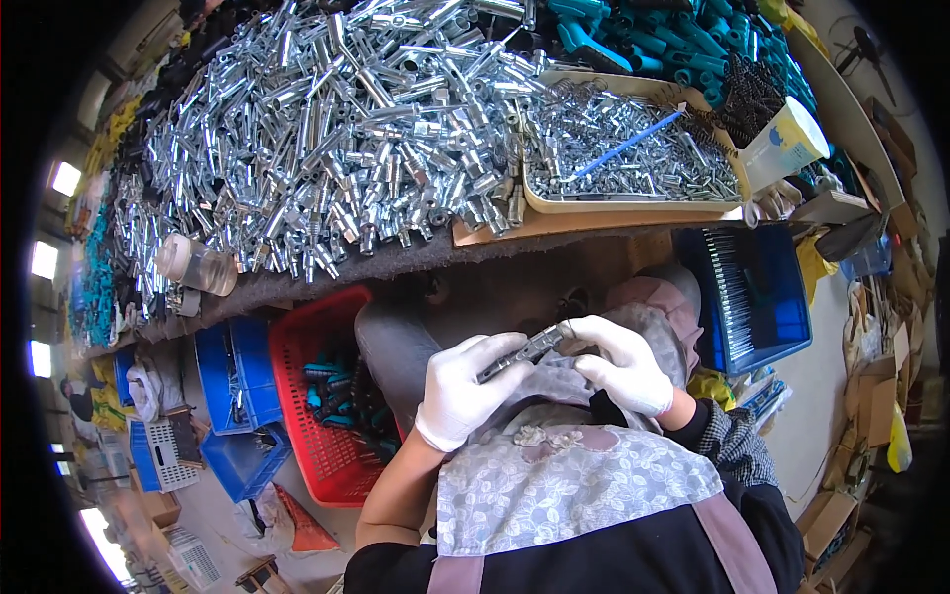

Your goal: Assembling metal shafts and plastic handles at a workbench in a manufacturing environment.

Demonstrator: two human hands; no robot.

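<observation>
The workbench runs across the top here, edged with a dark, fuzzy mat, and it is buried under a great heap of bright zinc-plated metal fittings, short tubes and stepped pins, all glinting. Off to the right sits a shallow beige tray of smaller silvery screws with a thin blue stick lying across them, and behind it a pile of teal plastic handles and some black coil springs. A pale yellow plastic cup lies tipped at the bench's right end, and a clear jar lies on its side at the left edge. Below the bench, a red slotted basket holds teal-and-black handled parts, with blue crates just beside it and a blue bin to the right; cardboard boxes crowd the far right floor. The person sits with a floral-patterned apron over the lap. Both hands wear white knit gloves: the left hand is curled around the lower end of a slim dark-grey metal tool part, and the right hand pinches its upper end with closed fingertips. The part is held tilted over the lap, between the two hands, well below the bench edge.
</observation>
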